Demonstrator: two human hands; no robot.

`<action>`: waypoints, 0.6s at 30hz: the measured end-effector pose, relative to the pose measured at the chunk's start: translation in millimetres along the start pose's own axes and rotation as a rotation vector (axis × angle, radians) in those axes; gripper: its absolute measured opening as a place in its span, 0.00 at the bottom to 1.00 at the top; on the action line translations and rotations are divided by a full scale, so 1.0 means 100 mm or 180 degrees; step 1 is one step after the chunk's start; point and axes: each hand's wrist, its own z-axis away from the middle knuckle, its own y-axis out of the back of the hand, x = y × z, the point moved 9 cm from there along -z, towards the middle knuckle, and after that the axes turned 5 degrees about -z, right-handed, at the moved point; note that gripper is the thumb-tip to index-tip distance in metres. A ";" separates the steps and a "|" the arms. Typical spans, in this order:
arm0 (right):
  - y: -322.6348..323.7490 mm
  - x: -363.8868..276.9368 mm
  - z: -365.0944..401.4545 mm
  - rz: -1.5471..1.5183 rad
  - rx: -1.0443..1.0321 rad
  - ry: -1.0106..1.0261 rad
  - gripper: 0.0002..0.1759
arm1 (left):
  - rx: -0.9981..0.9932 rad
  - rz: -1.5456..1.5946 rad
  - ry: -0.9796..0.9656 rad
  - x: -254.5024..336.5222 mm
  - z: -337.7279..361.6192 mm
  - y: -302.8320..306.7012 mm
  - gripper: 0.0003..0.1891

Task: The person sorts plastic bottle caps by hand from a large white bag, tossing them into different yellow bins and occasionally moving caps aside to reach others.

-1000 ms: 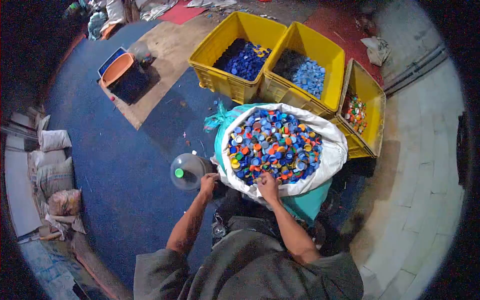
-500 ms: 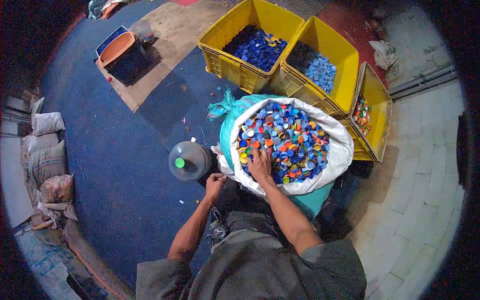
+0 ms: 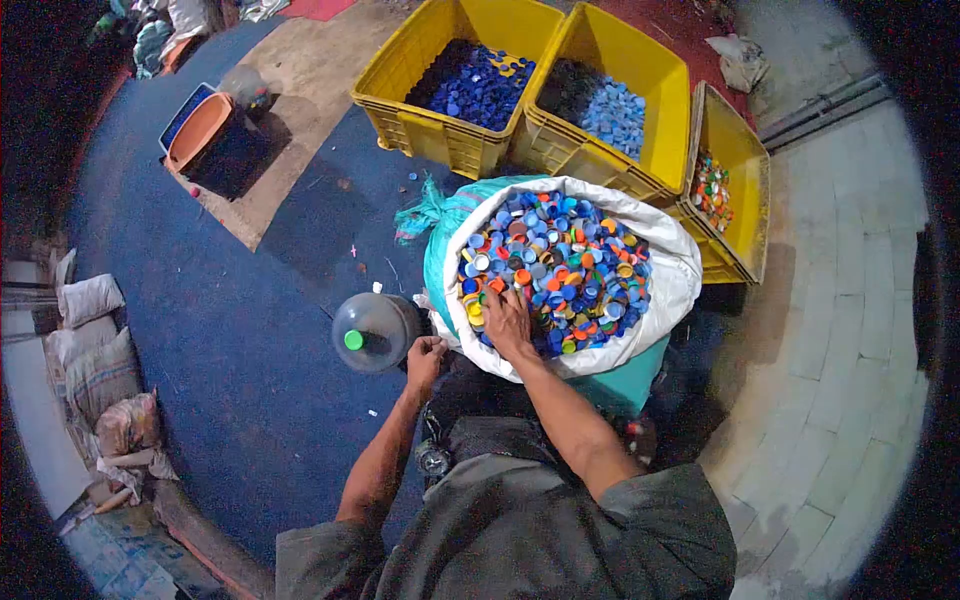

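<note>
The right hand (image 3: 507,322) lies palm down in the open white sack (image 3: 682,272), on the near-left part of a heap of mixed bottle caps (image 3: 575,262). Its fingers are bent down among the caps; from this height I cannot tell whether they have pinched one or only rest on the pile. The left hand (image 3: 425,356) is curled shut just outside the sack's near rim, beside a clear jug (image 3: 378,328) with a green lid that stands on the blue floor mat (image 3: 225,340). Nothing can be made out inside that fist.

Beyond the sack stand three yellow crates: one (image 3: 430,135) with dark blue caps, the next (image 3: 655,95) with light blue ones, and a third (image 3: 742,160), to the right and touching the sack, with a few mixed colours.

The caps reach nearly to the sack's folded rim, so a sweep or a hurried scoop by the right hand could push some over the near edge onto the mat, where a few strays already lie. The sack's cloth wall is soft, and leaning on it might slump it and spill more. The jug is close enough to the left wrist that a careless swing could knock it over.
</note>
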 end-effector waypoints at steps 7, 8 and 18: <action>-0.03 0.28 0.17 -0.0430 -0.0094 -0.0373 0.21 | -0.0114 -0.0023 -0.0302 -0.05 -0.19 -0.20 0.11; 0.01 0.32 0.21 -0.0516 -0.0054 -0.0432 0.22 | -0.0109 -0.0059 -0.0368 -0.04 -0.21 -0.22 0.12; 0.30 1.06 0.74 -0.1830 0.0762 -0.1571 0.18 | 0.0035 -0.1041 -0.1322 0.54 -0.11 -0.55 0.16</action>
